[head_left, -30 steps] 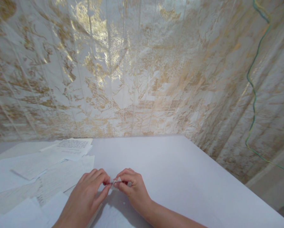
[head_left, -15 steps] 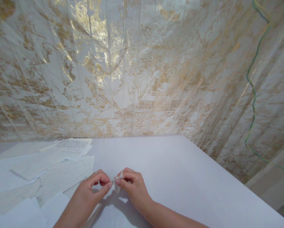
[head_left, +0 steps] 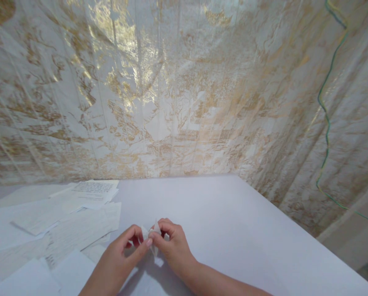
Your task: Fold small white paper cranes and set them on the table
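- The small folded white paper sits between the two hands, at the fingertips, above the desk; its pointed ends stick up and down past the right thumb;
- the right hand pinches it between thumb and bent forefinger;
- the left hand is just beside it, fingers curled, thumb tip reaching to the paper near the right thumb; whether it grips too, I cannot tell;
- loose sheets overlap on the desk, beyond the left hand and to its left.
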Tool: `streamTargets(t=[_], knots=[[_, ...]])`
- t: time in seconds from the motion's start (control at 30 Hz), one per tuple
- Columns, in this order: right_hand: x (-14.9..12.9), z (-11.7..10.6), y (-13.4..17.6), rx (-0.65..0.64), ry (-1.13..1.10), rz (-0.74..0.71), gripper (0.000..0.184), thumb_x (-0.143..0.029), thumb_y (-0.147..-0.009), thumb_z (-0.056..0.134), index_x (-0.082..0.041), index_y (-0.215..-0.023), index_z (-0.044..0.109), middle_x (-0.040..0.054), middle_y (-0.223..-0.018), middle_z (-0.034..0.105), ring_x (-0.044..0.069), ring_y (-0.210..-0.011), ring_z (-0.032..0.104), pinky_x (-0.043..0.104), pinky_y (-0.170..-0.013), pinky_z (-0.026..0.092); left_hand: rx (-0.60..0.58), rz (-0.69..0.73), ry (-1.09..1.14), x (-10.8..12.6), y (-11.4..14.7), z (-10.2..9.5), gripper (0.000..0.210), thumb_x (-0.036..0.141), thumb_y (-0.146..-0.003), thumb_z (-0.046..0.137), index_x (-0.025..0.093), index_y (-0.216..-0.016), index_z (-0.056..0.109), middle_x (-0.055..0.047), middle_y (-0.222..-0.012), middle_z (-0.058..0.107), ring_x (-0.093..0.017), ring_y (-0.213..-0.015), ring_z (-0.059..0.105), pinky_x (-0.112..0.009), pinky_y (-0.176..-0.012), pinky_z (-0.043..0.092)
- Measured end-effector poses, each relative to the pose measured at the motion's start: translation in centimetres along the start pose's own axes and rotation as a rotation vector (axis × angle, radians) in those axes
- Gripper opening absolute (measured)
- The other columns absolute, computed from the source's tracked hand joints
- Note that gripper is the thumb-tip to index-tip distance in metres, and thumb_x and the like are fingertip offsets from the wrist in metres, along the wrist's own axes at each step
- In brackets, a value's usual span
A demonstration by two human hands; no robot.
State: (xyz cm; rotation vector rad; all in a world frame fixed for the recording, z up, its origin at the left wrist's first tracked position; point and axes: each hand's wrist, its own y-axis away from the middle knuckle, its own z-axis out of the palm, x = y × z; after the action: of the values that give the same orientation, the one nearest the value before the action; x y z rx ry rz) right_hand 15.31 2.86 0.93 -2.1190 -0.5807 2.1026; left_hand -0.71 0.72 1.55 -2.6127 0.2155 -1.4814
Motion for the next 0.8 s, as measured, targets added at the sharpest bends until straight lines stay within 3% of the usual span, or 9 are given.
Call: streamTargets(t=[0.2,0.37,0.57,0.67,0.8], knots=[[0.0,-0.1,0.0,0.005,0.022,-0.032,0.030,-0.036,-0.080,0.066,-0.020,-0.057,0.055,-0.0026,-0.063,0.048,0.016,-0.069,0.043,0.029,-0.069,0.033,0.027,0.062,-0.049,-0.9,-0.1,-0.1,0.031,0.049,-0.084,0.055,0.026,-0.064,0.047,0.006,-0.067,0.053,-0.019,-0.069,0.054,-0.030,-0.071,0.038],[-0.1,0.0,-0.1,0.008,0.016,-0.035,0.033,-0.038,-0.079,0.067,-0.020,-0.055,0.054,-0.0032,-0.061,0.046,0.016,-0.069,0.042,0.030,-0.069,0.033,0.071,0.192,-0.085,-0.3,0.2,-0.5,0.028,0.042,-0.085,0.056,0.026,-0.063,0.047,0.006,-0.067,0.053,-0.019,-0.069,0.056,-0.029,-0.071,0.039],[0.4,0.1,-0.2,-0.064,-0.229,0.218,0.047,-0.059,-0.068,0.077,-0.018,-0.059,0.055,-0.0048,-0.057,0.044,0.011,-0.056,0.035,0.027,-0.056,0.027,0.174,0.315,-0.154,0.0,0.3,-0.5,0.021,0.035,-0.084,0.058,0.026,-0.067,0.049,0.006,-0.069,0.056,-0.018,-0.071,0.057,-0.030,-0.073,0.039],[0.6,0.1,-0.4,-0.095,-0.339,0.310,0.054,-0.064,-0.057,0.084,-0.018,-0.061,0.056,-0.0042,-0.056,0.049,0.010,-0.052,0.036,0.026,-0.054,0.027,0.180,0.298,-0.164,-0.4,0.3,-0.3,0.021,0.037,-0.085,0.056,0.027,-0.068,0.049,0.007,-0.070,0.056,-0.018,-0.070,0.056,-0.030,-0.072,0.039],[0.6,0.2,-0.4,-0.045,-0.376,0.280,0.055,-0.062,-0.054,0.088,-0.016,-0.063,0.060,-0.0026,-0.060,0.053,0.010,-0.056,0.040,0.026,-0.058,0.031,0.148,0.203,-0.125,-0.2,0.3,-0.2,0.024,0.043,-0.088,0.053,0.027,-0.070,0.052,0.006,-0.069,0.055,-0.019,-0.070,0.057,-0.029,-0.070,0.041]])
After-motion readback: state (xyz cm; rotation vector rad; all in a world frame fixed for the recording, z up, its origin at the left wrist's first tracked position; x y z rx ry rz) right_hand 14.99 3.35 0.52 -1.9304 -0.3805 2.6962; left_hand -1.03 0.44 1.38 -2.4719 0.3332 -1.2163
